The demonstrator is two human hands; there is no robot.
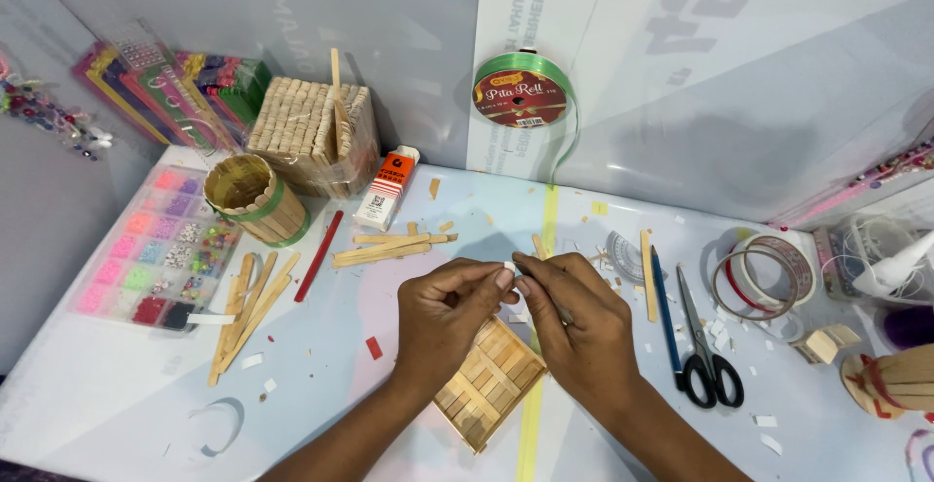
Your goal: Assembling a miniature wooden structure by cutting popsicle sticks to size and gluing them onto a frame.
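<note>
Left hand (pixel 449 309) and right hand (pixel 572 319) met at table centre, fingertips pinched together on a small white scrap (pixel 509 267), held just above a flat square panel of wooden craft sticks (pixel 489 382). Panel lay at 6 o'clock under both wrists, tilted like a diamond. Both grips closed on the scrap; what else the right fingers held, could not tell. Loose craft sticks (pixel 250 310) fanned out at 9 o'clock, more stacked sticks (pixel 389 248) at 11 o'clock. Red stick (pixel 319 254) between them. Bead organiser tray (pixel 156 249) at far 9 o'clock, round stick cup with green band (pixel 257 199) at 10 o'clock, square stick box (pixel 311 137) behind it. Glue tube (pixel 386 188) near 11 o'clock. Green ribbon spool (pixel 523 95) against the wall at 12 o'clock. Blue pencil (pixel 664 307) and black-handled scissors (pixel 704 346) at 3 o'clock, tape rolls (pixel 765 278) beyond.
</note>
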